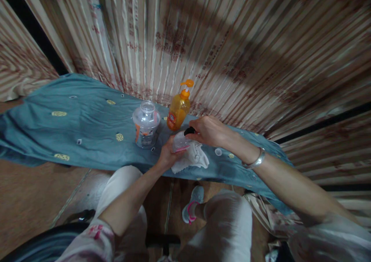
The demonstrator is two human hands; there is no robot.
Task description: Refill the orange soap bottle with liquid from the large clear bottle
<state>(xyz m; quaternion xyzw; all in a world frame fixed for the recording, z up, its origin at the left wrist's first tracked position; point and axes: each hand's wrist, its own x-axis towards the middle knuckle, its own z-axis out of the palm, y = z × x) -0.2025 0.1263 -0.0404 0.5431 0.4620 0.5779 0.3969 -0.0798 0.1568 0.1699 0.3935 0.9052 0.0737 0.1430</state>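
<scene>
My left hand point(168, 153) is closed around a small clear plastic bottle point(180, 141) with a pink mark low on its side. A small black piece point(189, 130) is pinched in my right hand point(207, 130) at the bottle's upper end; whether it is a cap or a handle I cannot tell. Below both hands a crumpled white cloth point(193, 157) lies on the blue-green cloth cover. Just behind stands an upright pump bottle point(178, 113) of orange liquid. Left of it is a larger clear plastic jar point(146, 126), uncapped, with an orange print.
The patterned blue-green cover point(92, 138) drapes over a long narrow surface. A striped curtain point(185, 34) hangs right behind it. My knees are close to the front edge, with the brown floor point(29, 192) below. A dark rounded seat edge point(43, 242) shows at lower left.
</scene>
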